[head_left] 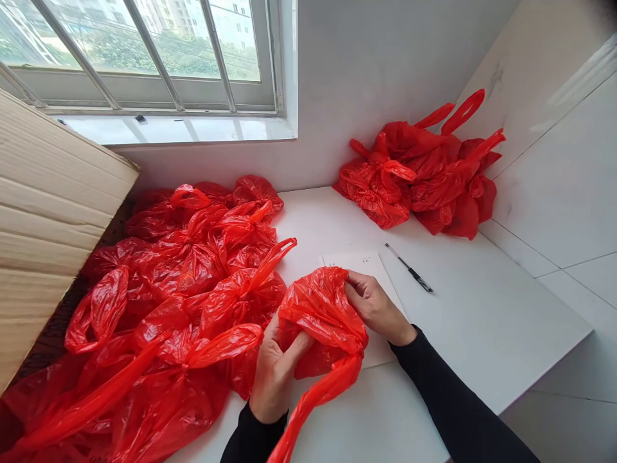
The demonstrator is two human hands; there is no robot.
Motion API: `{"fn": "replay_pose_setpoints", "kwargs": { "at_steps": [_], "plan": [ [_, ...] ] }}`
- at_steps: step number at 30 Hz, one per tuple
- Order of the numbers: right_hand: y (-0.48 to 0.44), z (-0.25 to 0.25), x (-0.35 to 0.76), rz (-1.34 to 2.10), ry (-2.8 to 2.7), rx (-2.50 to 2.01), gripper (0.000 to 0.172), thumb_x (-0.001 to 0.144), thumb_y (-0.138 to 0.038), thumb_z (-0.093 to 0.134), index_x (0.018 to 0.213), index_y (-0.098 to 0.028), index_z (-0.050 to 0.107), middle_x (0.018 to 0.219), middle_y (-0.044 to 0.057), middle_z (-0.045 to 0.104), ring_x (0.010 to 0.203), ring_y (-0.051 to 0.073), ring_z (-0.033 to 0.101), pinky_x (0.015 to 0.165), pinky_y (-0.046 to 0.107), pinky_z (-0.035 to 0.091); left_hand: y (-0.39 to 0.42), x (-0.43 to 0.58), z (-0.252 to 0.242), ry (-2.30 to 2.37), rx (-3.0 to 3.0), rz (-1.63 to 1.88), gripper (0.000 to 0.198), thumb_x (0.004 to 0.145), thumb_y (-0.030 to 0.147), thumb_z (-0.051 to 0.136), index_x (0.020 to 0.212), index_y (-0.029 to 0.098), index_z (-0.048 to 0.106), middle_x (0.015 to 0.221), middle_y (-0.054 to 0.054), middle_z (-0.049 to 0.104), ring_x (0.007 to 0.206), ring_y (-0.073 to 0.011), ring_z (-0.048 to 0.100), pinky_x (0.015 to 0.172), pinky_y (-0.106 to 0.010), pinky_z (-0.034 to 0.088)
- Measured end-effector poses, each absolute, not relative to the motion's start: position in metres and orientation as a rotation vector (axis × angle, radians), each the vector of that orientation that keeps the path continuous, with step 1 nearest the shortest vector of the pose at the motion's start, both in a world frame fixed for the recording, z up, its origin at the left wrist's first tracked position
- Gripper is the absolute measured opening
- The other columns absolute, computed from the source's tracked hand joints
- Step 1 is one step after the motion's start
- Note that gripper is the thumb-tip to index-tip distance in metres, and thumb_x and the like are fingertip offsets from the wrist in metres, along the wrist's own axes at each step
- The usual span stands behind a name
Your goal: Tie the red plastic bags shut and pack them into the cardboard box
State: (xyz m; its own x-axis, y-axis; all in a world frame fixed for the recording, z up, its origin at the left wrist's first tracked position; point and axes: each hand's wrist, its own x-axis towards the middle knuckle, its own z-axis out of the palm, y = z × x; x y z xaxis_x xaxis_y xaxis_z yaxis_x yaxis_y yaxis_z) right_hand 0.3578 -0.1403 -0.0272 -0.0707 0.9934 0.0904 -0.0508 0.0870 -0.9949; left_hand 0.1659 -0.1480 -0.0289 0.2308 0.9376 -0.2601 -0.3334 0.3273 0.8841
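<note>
Between my two hands is a red plastic bag (pixel 322 315), twisted at its right side, with a long handle trailing down toward me. My left hand (pixel 277 370) grips its left side, thumb on top. On the upper right, the fingers of my right hand (pixel 378 305) pinch the bag's edge. Whatever the bag contains is hidden by the red plastic. Beneath it lies a white sheet of paper (pixel 390 283) with small handwriting near the top, partly covered by the bag and my hands. A black pen (pixel 409 268) rests to the right of the paper.
A large heap of knotted red bags (pixel 193 276) fills the left side of the white table (pixel 482 315). Another pile of red bags (pixel 424 173) sits in the back right corner by the wall. At the far left stands a cardboard box (pixel 53 218), below a barred window (pixel 159 58).
</note>
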Motion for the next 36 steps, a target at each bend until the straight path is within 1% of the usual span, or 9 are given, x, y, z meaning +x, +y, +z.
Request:
{"fn": "replay_pose_setpoints", "kwargs": {
  "at_steps": [4, 7, 10, 14, 18, 22, 26, 32, 36],
  "plan": [
    [-0.142, -0.027, 0.358, 1.292, -1.299, -1.048, 0.027, 0.096, -0.045, 0.065, 0.107, -0.020, 0.068, 0.099, 0.003, 0.066, 0.090, 0.018, 0.061, 0.081, 0.028, 0.048, -0.145, 0.162, -0.032, 0.974, 0.964, 0.903, 0.052, 0.073, 0.039, 0.084, 0.118, 0.017, 0.069, 0.112, -0.012, 0.075, 0.108, -0.0320, 0.069, 0.094, -0.037, 0.053],
    [-0.144, -0.028, 0.358, 1.313, -1.321, -1.070, 0.023, 0.089, -0.041, 0.075, 0.094, -0.019, 0.066, 0.089, 0.001, 0.063, 0.081, 0.017, 0.058, 0.075, 0.027, 0.046, -0.143, 0.159, -0.036, 0.932, 1.075, 0.855, 0.052, 0.077, 0.037, 0.082, 0.123, 0.018, 0.068, 0.120, -0.012, 0.073, 0.114, -0.0316, 0.067, 0.100, -0.037, 0.050],
    [-0.144, -0.029, 0.357, 1.254, -1.310, -1.122, 0.022, 0.089, -0.038, 0.074, 0.087, -0.020, 0.063, 0.082, 0.000, 0.060, 0.074, 0.016, 0.053, 0.069, 0.027, 0.044, -0.141, 0.158, -0.040, 0.914, 1.107, 0.847, 0.051, 0.081, 0.041, 0.078, 0.125, 0.017, 0.068, 0.123, -0.012, 0.072, 0.115, -0.0315, 0.066, 0.101, -0.037, 0.049],
    [-0.143, -0.029, 0.355, 1.177, -1.284, -1.127, 0.015, 0.094, -0.033, 0.063, 0.088, -0.020, 0.063, 0.083, 0.001, 0.060, 0.075, 0.016, 0.053, 0.070, 0.028, 0.045, -0.139, 0.159, -0.040, 0.966, 1.128, 0.824, 0.045, 0.083, 0.046, 0.074, 0.117, 0.016, 0.071, 0.107, -0.010, 0.076, 0.100, -0.0277, 0.069, 0.088, -0.033, 0.052],
    [-0.143, -0.028, 0.353, 1.150, -1.214, -1.136, 0.016, 0.098, -0.030, 0.056, 0.085, -0.021, 0.060, 0.082, 0.000, 0.058, 0.076, 0.017, 0.052, 0.073, 0.028, 0.044, -0.141, 0.160, -0.036, 1.004, 1.109, 0.778, 0.033, 0.079, 0.041, 0.078, 0.098, 0.015, 0.076, 0.086, -0.005, 0.076, 0.084, -0.0232, 0.068, 0.075, -0.028, 0.051],
    [-0.143, -0.028, 0.353, 1.233, -1.177, -1.113, 0.017, 0.100, -0.036, 0.056, 0.095, -0.022, 0.065, 0.092, 0.001, 0.063, 0.084, 0.018, 0.057, 0.077, 0.028, 0.046, -0.142, 0.159, -0.034, 0.974, 1.122, 0.811, 0.029, 0.079, 0.041, 0.078, 0.093, 0.015, 0.075, 0.081, -0.004, 0.075, 0.077, -0.0214, 0.066, 0.069, -0.027, 0.049],
    [-0.143, -0.026, 0.355, 1.348, -1.201, -1.066, 0.027, 0.100, -0.044, 0.057, 0.109, -0.021, 0.070, 0.105, 0.004, 0.068, 0.090, 0.019, 0.062, 0.083, 0.029, 0.048, -0.140, 0.155, -0.038, 0.952, 1.065, 0.826, 0.025, 0.078, 0.037, 0.079, 0.090, 0.016, 0.075, 0.080, -0.003, 0.075, 0.074, -0.0192, 0.063, 0.070, -0.026, 0.049],
    [-0.144, -0.024, 0.358, 1.417, -1.099, -0.994, 0.023, 0.099, -0.038, 0.060, 0.104, -0.021, 0.074, 0.102, 0.003, 0.070, 0.079, 0.016, 0.060, 0.077, 0.027, 0.049, -0.142, 0.155, -0.042, 0.862, 0.928, 0.820, 0.033, 0.075, 0.044, 0.081, 0.091, 0.015, 0.076, 0.088, -0.007, 0.076, 0.083, -0.0253, 0.068, 0.074, -0.030, 0.051],
    [-0.145, -0.023, 0.358, 1.477, -1.142, -0.970, 0.027, 0.095, -0.041, 0.067, 0.113, -0.021, 0.072, 0.108, 0.004, 0.070, 0.092, 0.019, 0.064, 0.089, 0.031, 0.051, -0.143, 0.158, -0.041, 0.944, 0.892, 0.880, 0.036, 0.073, 0.044, 0.084, 0.092, 0.015, 0.076, 0.088, -0.008, 0.076, 0.085, -0.0266, 0.069, 0.080, -0.033, 0.052]
  ]
}}
